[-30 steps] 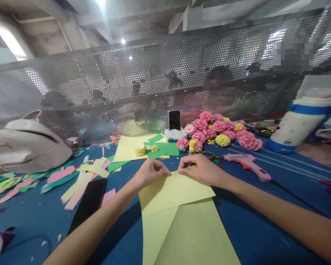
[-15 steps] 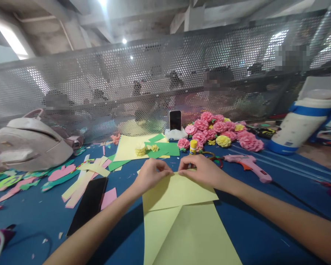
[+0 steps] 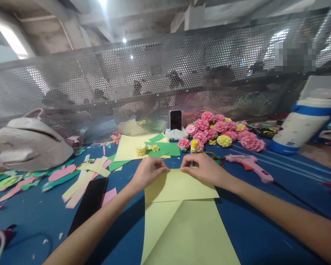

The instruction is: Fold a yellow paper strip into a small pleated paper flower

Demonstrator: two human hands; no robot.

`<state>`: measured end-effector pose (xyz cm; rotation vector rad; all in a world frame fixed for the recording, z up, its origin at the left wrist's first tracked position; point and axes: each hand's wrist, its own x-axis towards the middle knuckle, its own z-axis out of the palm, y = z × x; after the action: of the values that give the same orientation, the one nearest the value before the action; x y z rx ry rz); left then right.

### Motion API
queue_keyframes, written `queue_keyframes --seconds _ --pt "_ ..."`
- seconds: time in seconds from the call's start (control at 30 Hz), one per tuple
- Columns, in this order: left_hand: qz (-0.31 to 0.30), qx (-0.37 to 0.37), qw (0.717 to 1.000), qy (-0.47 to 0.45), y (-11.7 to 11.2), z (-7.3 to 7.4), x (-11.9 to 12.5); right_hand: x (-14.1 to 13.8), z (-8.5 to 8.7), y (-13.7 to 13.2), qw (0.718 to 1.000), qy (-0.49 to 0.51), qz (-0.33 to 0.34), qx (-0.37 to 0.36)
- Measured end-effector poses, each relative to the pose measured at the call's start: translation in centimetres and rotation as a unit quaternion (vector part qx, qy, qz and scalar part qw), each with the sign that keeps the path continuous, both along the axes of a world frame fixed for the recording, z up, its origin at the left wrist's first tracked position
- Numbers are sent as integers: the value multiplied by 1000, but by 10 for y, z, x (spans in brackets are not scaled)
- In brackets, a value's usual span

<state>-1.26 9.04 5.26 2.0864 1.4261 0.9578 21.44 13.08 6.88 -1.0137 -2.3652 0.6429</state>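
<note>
A large pale yellow sheet of paper lies on the blue table in front of me, its far part folded over into a flap. My left hand pinches the flap's far edge at the left, fingers closed on the paper. My right hand pinches the same edge a little to the right, fingers closed too. The two hands sit close together with a small gap between their fingertips.
A black phone lies left of my forearm among paper strips. Behind the hands are green and yellow sheets, a glue stick, scissors, a pink glue gun, paper flowers, a propped phone, a white bag and a white-blue jug.
Both hands stay pinched on the folded edge; they have shifted slightly away from me and the flap lies a little flatter. Nothing else has moved.
</note>
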Motion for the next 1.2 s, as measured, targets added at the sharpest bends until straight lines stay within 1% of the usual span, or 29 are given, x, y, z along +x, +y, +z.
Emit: queue_keyframes --seconds 0.07,0.23,0.4,0.7,0.87,1.07,1.2 --pt "1 -2 1000 1 1 -1 0 0 -2 1 1000 1 -1 -2" --pt "-20 -18 1000 2 5 2 -8 0 -6 7 1000 9 -7 -8" --pt "-8 -15 1000 6 7 5 -13 2 -8 13 1000 18 -9 -11" --pt "-8 -20 1000 2 14 3 -28 7 -8 22 999 40 -23 -4" --pt "4 -7 1000 4 13 4 -28 8 -9 25 999 44 -25 -5" --pt "12 -23 1000 -9 15 3 -31 11 -7 26 998 48 -31 -7" --pt "23 -18 1000 -5 14 4 -30 12 -8 28 998 48 -31 -13"
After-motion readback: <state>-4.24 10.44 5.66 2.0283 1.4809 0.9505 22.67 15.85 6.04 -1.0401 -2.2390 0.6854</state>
